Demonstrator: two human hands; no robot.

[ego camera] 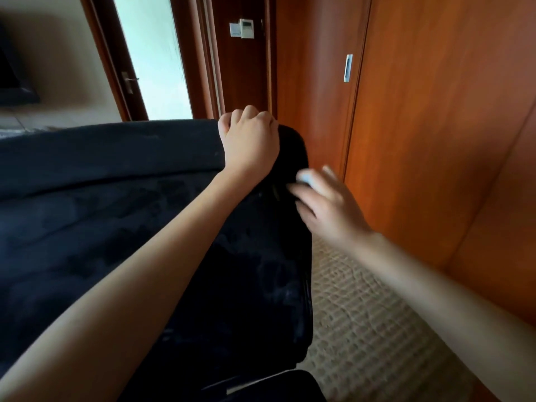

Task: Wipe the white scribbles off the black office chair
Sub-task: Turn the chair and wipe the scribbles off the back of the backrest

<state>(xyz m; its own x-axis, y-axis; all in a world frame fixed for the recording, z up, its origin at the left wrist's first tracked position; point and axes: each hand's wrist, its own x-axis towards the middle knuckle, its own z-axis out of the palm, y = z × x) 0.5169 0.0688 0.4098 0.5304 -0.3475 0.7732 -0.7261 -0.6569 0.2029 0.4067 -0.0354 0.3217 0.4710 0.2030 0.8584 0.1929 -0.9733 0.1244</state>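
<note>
The black office chair (255,271) fills the middle of the head view, its backrest facing me, with faint whitish smears on the lower part. A dark blanket (87,198) hangs over it on the left. My left hand (249,137) grips the top edge of the backrest with curled fingers. My right hand (324,204), blurred by motion, holds a small pale wipe (306,177) against the chair's right edge near the top.
Orange-brown wooden wardrobe doors (420,126) with a metal handle (348,68) stand close on the right. A patterned beige carpet (362,329) lies below. A frosted glass door (153,59) is behind the chair, and a wall control panel (242,29) beside it.
</note>
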